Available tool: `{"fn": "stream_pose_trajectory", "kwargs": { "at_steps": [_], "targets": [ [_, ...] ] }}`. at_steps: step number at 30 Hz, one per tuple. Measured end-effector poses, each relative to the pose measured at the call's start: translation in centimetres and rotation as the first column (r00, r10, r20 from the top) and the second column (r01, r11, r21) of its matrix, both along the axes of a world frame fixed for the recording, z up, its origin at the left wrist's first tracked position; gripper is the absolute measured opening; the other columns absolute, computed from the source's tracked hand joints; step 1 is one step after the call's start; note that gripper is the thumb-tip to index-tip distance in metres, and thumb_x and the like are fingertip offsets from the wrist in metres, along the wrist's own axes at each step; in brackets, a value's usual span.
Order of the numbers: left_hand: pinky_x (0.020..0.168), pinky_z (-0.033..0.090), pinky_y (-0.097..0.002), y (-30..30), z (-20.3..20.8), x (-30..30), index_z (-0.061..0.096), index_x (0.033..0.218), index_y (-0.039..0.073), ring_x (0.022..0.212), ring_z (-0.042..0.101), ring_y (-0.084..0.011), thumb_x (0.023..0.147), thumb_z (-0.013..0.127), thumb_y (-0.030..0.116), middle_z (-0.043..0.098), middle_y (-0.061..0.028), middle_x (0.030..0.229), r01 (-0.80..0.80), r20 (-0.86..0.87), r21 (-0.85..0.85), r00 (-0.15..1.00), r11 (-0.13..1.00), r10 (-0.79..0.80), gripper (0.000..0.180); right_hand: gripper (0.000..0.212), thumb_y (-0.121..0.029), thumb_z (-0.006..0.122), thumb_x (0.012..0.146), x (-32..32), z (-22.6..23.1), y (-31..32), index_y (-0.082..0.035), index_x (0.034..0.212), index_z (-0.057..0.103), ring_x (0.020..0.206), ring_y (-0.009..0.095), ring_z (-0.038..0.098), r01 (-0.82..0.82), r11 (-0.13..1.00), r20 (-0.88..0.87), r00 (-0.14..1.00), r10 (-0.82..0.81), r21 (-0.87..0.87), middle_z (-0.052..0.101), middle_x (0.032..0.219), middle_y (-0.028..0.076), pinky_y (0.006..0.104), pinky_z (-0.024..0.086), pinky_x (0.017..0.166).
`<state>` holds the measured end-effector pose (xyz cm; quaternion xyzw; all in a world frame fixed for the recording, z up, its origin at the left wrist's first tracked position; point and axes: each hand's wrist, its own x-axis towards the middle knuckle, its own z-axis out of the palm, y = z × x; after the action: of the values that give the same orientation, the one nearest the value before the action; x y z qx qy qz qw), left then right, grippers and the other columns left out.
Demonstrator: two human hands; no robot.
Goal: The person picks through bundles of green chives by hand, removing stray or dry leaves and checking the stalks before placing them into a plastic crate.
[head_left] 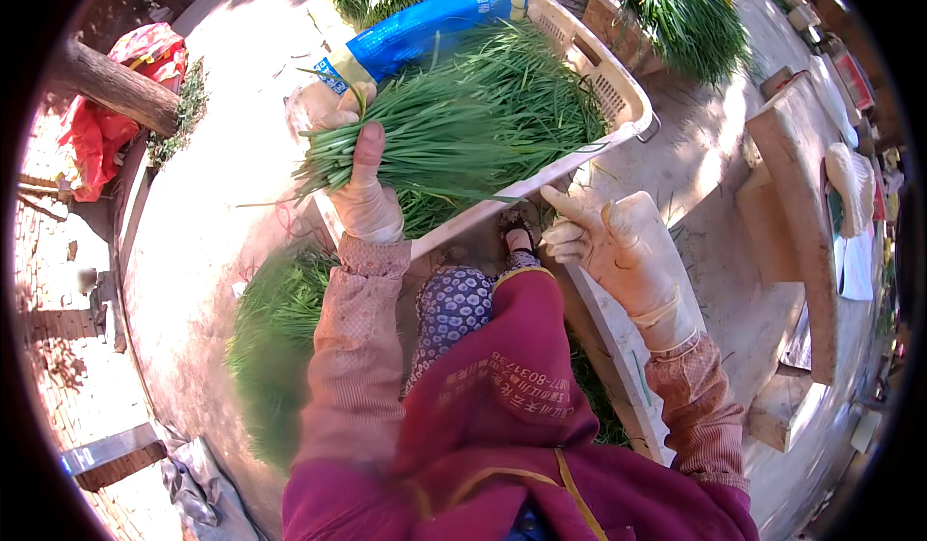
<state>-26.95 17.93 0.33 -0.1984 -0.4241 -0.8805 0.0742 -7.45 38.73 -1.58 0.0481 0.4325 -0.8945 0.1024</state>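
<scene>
A thick bunch of garlic chives [425,134] is gripped in my gloved left hand [365,194], with the thumb pressed over the pale stem ends. Its green leaves fan out to the right above a white plastic crate [555,166]. More loose chives [541,83] lie inside that crate, and a blue and yellow plastic sack [435,27] covers its far left edge. To the right of the crate's near corner is my gloved right hand [608,251], holding nothing. Its index finger points left, and the other fingers are loosely bent and apart.
A blurred heap of chives [275,348] lies on the ground by my left forearm. Beside my right arm stands a pale board [618,348]. Further right is a wooden bench [797,203]; another chive bundle [690,25] rests beyond the crate. Red plastic bags [106,116] lie far left.
</scene>
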Motion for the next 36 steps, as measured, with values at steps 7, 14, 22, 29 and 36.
{"fn": "stream_pose_trajectory", "kwargs": {
  "at_steps": [7,14,22,29,36],
  "targets": [
    [0.104,0.040,-0.0456,2.7,0.9,10.6,0.054,0.103,0.008,0.118,0.054,-0.0279,0.079,0.076,0.008,0.059,-0.0178,0.124,0.234,-0.410,-0.285,0.847,0.929,-0.339,0.033,0.095,-0.054,0.066,0.084,4.6,-1.8,-9.1,-0.003,0.150,0.022,0.131,0.029,0.044,-0.007,0.493,-0.011,1.000,-0.004,-0.870,0.032,0.151,0.023,0.0381,0.033,0.113],
    [0.098,0.044,-0.0480,2.5,1.0,21.0,0.058,0.100,0.009,0.102,0.063,-0.0313,0.074,0.070,0.009,0.065,-0.0133,0.113,0.260,-0.612,-0.709,0.237,0.656,-0.755,0.029,0.059,-0.052,0.047,0.097,11.6,-0.5,-8.4,-0.004,0.133,0.047,0.106,0.021,0.057,0.352,0.507,0.138,0.901,-0.412,-0.786,0.057,0.119,0.013,0.0363,0.047,0.095],
    [0.112,0.031,-0.0483,3.9,0.6,22.9,0.055,0.128,0.018,0.128,0.049,-0.0303,0.077,0.067,0.007,0.053,-0.0079,0.137,-0.196,-0.630,-0.740,-0.135,0.644,-0.765,0.054,0.025,-0.019,0.061,0.090,19.1,-2.7,-2.7,-0.004,0.110,0.062,0.076,0.018,0.065,0.685,0.516,0.302,0.707,-0.639,-0.514,0.066,0.087,0.005,0.0331,0.057,0.074],
    [0.109,0.034,-0.0372,8.6,3.9,19.8,0.001,0.155,0.008,0.133,0.040,-0.0245,0.084,0.073,0.024,0.035,-0.0167,0.150,0.715,0.186,-0.638,0.505,0.288,-0.843,0.103,0.022,-0.019,0.065,0.088,23.7,0.9,3.4,0.002,0.096,0.064,0.066,0.017,0.065,0.830,0.558,0.151,0.553,-0.820,-0.007,0.066,0.079,0.008,0.0315,0.056,0.061],
    [0.110,0.033,-0.0374,18.4,2.5,25.9,0.010,0.153,0.007,0.133,0.041,-0.0260,0.065,0.090,0.034,0.039,-0.0197,0.146,0.880,0.161,-0.476,0.097,0.009,-0.982,0.121,0.026,-0.013,0.076,0.079,20.9,6.1,3.6,0.001,0.099,0.066,0.073,0.010,0.065,0.851,0.177,-0.281,0.349,-0.894,0.493,0.070,0.084,0.005,0.0259,0.053,0.068]
  ]
}}
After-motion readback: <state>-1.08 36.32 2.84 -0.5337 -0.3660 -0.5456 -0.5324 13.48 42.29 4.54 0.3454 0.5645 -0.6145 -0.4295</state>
